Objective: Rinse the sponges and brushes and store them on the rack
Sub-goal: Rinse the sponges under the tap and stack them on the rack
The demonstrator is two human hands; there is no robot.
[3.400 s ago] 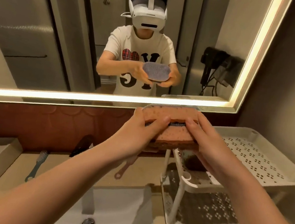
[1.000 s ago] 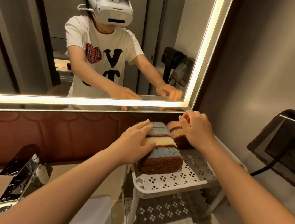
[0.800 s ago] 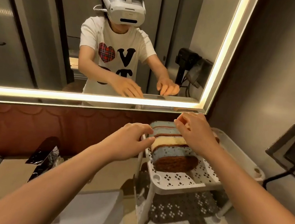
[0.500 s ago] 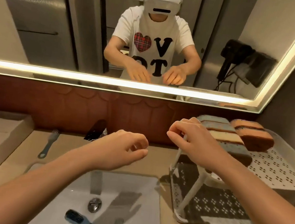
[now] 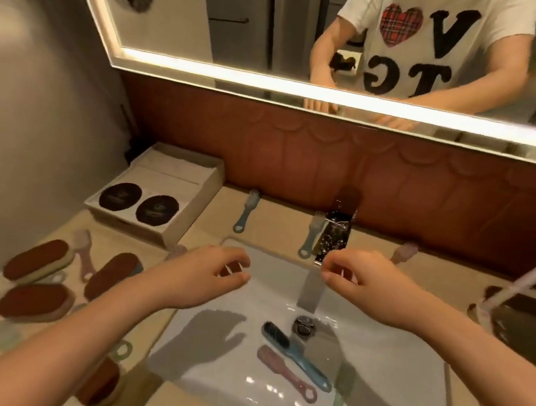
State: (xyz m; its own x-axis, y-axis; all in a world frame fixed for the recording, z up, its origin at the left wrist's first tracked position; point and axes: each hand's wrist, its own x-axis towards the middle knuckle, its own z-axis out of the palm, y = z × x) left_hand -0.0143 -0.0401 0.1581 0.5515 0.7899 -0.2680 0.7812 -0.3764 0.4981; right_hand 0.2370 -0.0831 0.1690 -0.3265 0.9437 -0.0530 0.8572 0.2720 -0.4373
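Head view down on loosely curled, empty left hand (image 5: 207, 276) and right hand (image 5: 368, 286) above white rectangular sink basin (image 5: 391, 369); probably best to lift blue plastic dark-bristled brush (image 5: 292, 351), lying in it beside pink plastic brush (image 5: 283, 371) near drain (image 5: 304, 325), by its handle and turn bristles under chrome tap (image 5: 335, 234).

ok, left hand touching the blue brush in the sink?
Apart. Head view: left hand hovers empty, bare basin shows between it and the blue brush.

Left hand (image 5: 203, 276) and right hand (image 5: 364, 284) (both empty) moved from rack (image 5: 531, 272) to over sink (image 5: 391, 369)
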